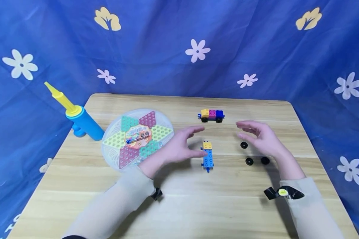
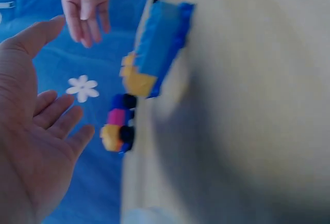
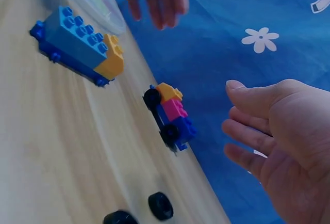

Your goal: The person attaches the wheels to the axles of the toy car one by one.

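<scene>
My left hand point(image 1: 179, 147) hovers just left of a toy block car point(image 1: 207, 159) made of light-blue and yellow bricks on a dark blue base, its thumb overlapping the car in the head view. Side pegs on that base point(image 3: 54, 57) are bare of wheels. My right hand point(image 1: 263, 137), fingers loosely bent and holding nothing, is above the right side of the table near three loose black wheels point(image 1: 249, 161). Farther back stands a second block car point(image 1: 211, 115) in yellow, pink and dark blue, with black wheels point(image 3: 169, 131) on it.
A round Chinese checkers board point(image 1: 128, 157) lies on the wooden table point(image 1: 194, 205) under my left forearm. Beyond it at the left edge is a blue and yellow hand pump point(image 1: 88, 122). Blue flowered cloth point(image 1: 167, 66) hangs behind the table.
</scene>
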`<action>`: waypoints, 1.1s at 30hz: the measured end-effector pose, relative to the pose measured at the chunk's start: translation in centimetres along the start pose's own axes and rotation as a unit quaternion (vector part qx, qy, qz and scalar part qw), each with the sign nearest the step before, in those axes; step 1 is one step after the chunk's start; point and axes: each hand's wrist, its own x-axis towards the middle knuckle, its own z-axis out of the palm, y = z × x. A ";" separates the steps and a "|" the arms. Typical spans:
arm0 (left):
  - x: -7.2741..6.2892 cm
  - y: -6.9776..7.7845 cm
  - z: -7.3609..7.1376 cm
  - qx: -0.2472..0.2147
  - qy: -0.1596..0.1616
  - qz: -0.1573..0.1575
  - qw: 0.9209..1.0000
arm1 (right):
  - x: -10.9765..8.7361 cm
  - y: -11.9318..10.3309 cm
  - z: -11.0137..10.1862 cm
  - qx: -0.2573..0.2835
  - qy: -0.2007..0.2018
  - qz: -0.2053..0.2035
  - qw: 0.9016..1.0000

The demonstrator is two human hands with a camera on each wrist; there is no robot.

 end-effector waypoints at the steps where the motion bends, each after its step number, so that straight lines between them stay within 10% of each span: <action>1: -0.2 -0.2 0.4 0.010 -0.006 -0.005 1.000 | -0.5 0.1 0.0 -0.001 0.000 0.000 1.000; 17: -0.7 -1.6 4.4 0.061 -0.065 -0.030 0.996 | -6.4 2.7 0.8 -0.072 0.023 -0.003 0.997; 33: 0.1 -2.2 4.8 0.099 -0.088 -0.046 0.990 | -8.4 5.2 1.2 -0.135 0.006 -0.039 0.990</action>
